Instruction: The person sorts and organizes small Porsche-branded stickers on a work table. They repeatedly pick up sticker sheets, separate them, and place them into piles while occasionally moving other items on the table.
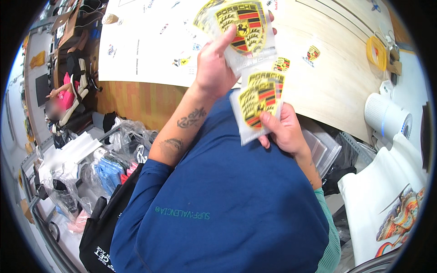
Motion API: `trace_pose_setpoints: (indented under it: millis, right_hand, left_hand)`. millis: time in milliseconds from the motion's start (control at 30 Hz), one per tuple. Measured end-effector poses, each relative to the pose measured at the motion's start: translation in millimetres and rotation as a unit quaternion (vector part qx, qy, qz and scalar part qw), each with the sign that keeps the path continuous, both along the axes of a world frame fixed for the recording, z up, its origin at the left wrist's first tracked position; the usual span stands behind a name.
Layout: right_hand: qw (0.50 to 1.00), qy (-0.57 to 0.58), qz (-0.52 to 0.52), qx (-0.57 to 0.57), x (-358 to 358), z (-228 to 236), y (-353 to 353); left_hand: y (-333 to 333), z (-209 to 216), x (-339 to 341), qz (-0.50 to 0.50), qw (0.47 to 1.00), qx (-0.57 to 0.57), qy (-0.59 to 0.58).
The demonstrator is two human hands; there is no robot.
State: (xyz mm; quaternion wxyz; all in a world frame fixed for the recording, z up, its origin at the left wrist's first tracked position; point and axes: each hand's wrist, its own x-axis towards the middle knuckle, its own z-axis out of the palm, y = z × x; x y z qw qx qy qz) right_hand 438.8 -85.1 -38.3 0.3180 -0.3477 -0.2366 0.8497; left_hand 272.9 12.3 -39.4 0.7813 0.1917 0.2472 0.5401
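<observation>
My left hand (214, 68) is closed on a fanned stack of crest transfers (243, 34), yellow, red and black shields on translucent film. Its thumb presses on the front sheet, and fingertips show at the stack's far right edge. Closer to my body, my right hand (287, 132) pinches a few more crest transfers (255, 102) of the same kind between thumb and fingers. These overlap one another, and their top edges come up close to the lower edge of the left stack. Just behind them part of another crest (282, 64) shows; whether it is held or lying on the table I cannot tell.
A smaller crest print (313, 53) lies on the pale wooden table (337, 86). White printed sheeting (145, 54) covers the left part. Yellow tape rolls (376, 53) and a white roll (387, 117) are at right. Bagged clothes (109, 170) are lower left; a seated person (67, 93) is beyond.
</observation>
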Motion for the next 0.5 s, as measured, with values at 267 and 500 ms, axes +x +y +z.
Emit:
trace_pose_setpoints:
  millis: [267, 500]
  right_hand:
    - [0.984, 0.013, 0.177, 0.014, 0, -2, 9]
    - [0.991, 0.012, 0.134, 0.016, -7, -3, 10]
  left_hand:
    - [8, -12, 11, -0.117, 0.993, -0.027, 0.008]
    - [-5, -2, -1, -0.178, 0.969, 0.030, 0.167]
